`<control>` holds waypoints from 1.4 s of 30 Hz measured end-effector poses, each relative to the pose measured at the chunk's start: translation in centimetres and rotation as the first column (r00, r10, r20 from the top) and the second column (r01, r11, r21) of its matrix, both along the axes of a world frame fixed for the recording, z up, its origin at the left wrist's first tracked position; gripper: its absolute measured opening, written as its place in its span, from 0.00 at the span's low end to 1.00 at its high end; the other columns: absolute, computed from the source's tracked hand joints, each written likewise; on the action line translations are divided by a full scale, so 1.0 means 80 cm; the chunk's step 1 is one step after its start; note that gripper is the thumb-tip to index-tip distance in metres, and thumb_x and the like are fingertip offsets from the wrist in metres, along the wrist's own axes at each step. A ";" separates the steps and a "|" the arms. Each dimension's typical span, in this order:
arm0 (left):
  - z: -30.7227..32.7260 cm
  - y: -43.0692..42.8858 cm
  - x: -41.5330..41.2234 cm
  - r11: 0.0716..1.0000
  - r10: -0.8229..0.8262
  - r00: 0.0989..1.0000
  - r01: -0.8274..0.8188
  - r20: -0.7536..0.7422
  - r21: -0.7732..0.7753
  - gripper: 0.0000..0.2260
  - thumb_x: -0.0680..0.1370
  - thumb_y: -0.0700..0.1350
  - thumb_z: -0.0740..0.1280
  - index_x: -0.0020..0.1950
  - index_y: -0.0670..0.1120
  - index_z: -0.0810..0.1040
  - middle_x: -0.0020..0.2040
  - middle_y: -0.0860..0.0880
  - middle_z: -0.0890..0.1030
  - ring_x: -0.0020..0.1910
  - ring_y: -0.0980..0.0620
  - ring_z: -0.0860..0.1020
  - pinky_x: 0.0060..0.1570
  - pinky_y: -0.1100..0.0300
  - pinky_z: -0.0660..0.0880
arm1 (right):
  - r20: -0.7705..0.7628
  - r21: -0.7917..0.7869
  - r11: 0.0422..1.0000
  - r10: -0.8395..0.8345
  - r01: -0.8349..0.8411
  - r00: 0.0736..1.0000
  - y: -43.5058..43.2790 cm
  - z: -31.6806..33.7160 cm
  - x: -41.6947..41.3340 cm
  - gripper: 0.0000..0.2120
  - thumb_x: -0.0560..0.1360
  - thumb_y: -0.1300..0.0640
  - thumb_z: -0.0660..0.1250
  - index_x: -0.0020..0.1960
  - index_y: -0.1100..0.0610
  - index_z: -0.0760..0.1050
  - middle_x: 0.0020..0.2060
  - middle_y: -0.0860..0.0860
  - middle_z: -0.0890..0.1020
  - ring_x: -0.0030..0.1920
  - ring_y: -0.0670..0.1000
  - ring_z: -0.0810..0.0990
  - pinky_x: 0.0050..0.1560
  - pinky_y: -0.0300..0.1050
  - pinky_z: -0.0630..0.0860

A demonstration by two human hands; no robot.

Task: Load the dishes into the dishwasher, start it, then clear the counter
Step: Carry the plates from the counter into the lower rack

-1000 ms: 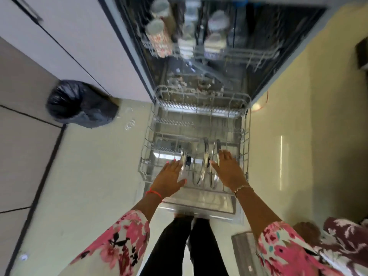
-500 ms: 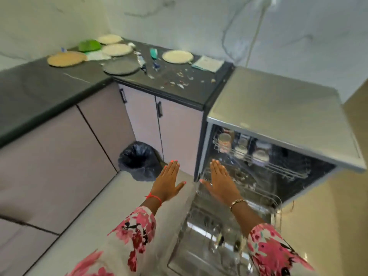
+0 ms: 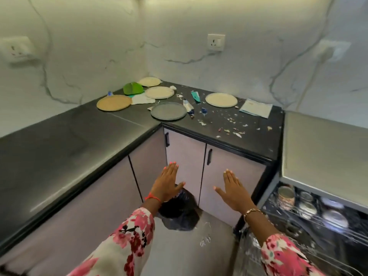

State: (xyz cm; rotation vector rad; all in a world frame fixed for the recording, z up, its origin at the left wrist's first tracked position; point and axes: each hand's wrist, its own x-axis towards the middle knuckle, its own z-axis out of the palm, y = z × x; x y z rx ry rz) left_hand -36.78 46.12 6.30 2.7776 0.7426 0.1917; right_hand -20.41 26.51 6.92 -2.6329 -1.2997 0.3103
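Note:
Several plates lie on the black counter point(image 3: 59, 140) in the corner: a tan plate point(image 3: 114, 103), a grey plate point(image 3: 168, 111), and cream plates point(image 3: 221, 100) point(image 3: 159, 92) point(image 3: 149, 81). The dishwasher point(image 3: 322, 148) stands open at the right, its upper rack point(image 3: 310, 208) holding cups and bowls. My left hand point(image 3: 167, 185) and my right hand point(image 3: 233, 191) hover flat and empty, fingers straight, in front of the cabinet doors, well below the counter.
A black bin bag point(image 3: 179, 212) sits on the floor under my left hand. Paper scraps, a tube point(image 3: 188, 107), a green object point(image 3: 132, 88) and a pale booklet point(image 3: 255, 110) litter the counter. Wall sockets point(image 3: 216, 42) are above.
My view has swung up and left from the lower rack to the counter corner. Both hands left the rack and now hover empty before the cabinets.

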 end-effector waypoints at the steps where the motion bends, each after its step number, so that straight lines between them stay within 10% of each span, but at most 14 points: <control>1: 0.002 0.022 0.003 1.000 0.020 1.000 -0.020 0.007 -0.003 0.33 0.81 0.56 0.57 0.77 0.40 0.48 0.78 0.43 0.47 0.78 0.48 0.44 0.74 0.59 0.39 | -0.004 0.009 1.000 -0.002 0.002 1.000 0.023 0.001 0.006 0.37 0.80 0.39 0.49 0.76 0.62 0.40 0.76 0.56 0.42 0.76 0.52 0.40 0.73 0.44 0.38; 14: -0.007 0.310 0.122 0.983 0.185 0.982 -0.184 -0.035 0.025 0.33 0.81 0.57 0.55 0.77 0.40 0.47 0.78 0.44 0.46 0.78 0.49 0.43 0.75 0.56 0.40 | 0.041 0.096 0.992 0.079 -0.083 0.996 0.357 0.019 0.160 0.38 0.79 0.38 0.50 0.76 0.64 0.44 0.76 0.58 0.47 0.77 0.54 0.43 0.74 0.46 0.40; 20: -0.012 0.416 0.173 0.957 0.289 0.955 -0.289 -0.072 0.009 0.33 0.81 0.58 0.55 0.78 0.41 0.48 0.79 0.45 0.47 0.78 0.49 0.43 0.74 0.56 0.39 | 0.087 0.125 0.992 0.012 -0.023 0.996 0.480 0.026 0.229 0.27 0.80 0.42 0.53 0.68 0.63 0.64 0.66 0.59 0.69 0.67 0.56 0.65 0.68 0.49 0.63; 28: -0.036 0.468 0.188 0.945 0.326 0.943 -0.325 -0.062 0.027 0.34 0.79 0.63 0.53 0.78 0.46 0.48 0.79 0.50 0.45 0.77 0.53 0.42 0.74 0.56 0.38 | -0.160 0.104 0.961 -0.240 0.258 0.958 0.579 0.026 0.267 0.23 0.78 0.47 0.61 0.61 0.66 0.71 0.60 0.62 0.74 0.60 0.61 0.74 0.59 0.53 0.73; 37: -0.043 0.472 0.186 0.943 0.333 0.943 -0.333 0.007 -0.020 0.34 0.78 0.63 0.56 0.78 0.48 0.51 0.79 0.53 0.48 0.77 0.56 0.43 0.74 0.58 0.38 | -0.482 0.104 0.795 -0.485 0.598 0.730 0.619 0.028 0.287 0.14 0.74 0.61 0.65 0.57 0.66 0.74 0.56 0.63 0.79 0.55 0.64 0.79 0.53 0.55 0.77; 42: -0.043 0.472 0.186 0.942 0.335 0.942 -0.334 0.009 -0.025 0.34 0.78 0.63 0.56 0.78 0.48 0.51 0.79 0.53 0.48 0.77 0.56 0.44 0.74 0.58 0.39 | -0.919 0.067 0.482 -0.311 0.873 0.242 0.621 0.033 0.291 0.12 0.74 0.61 0.63 0.56 0.65 0.72 0.56 0.61 0.77 0.50 0.57 0.78 0.53 0.62 0.78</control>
